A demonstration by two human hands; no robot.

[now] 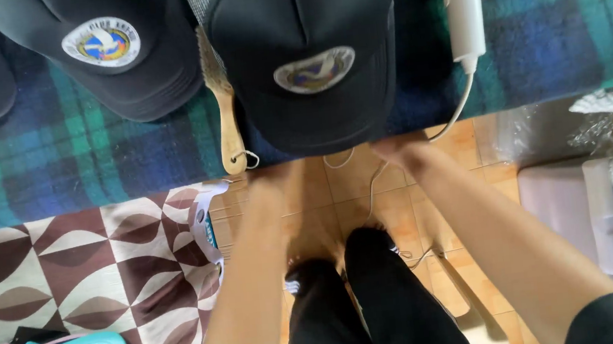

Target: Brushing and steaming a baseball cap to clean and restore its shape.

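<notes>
Your left hand (276,173) and right hand (397,147) reach under brim edge of black cap (307,50), one at each side. Both blurred, fingers partly hidden below brim; cannot tell whether either grips. Cap sits brim toward you on plaid blanket (54,157), round badge on front. Wooden brush (225,120) lies just left of cap, touching it. White dryer (463,4) right of cap, cord trailing down. Second black cap (111,48) farther left.
</notes>
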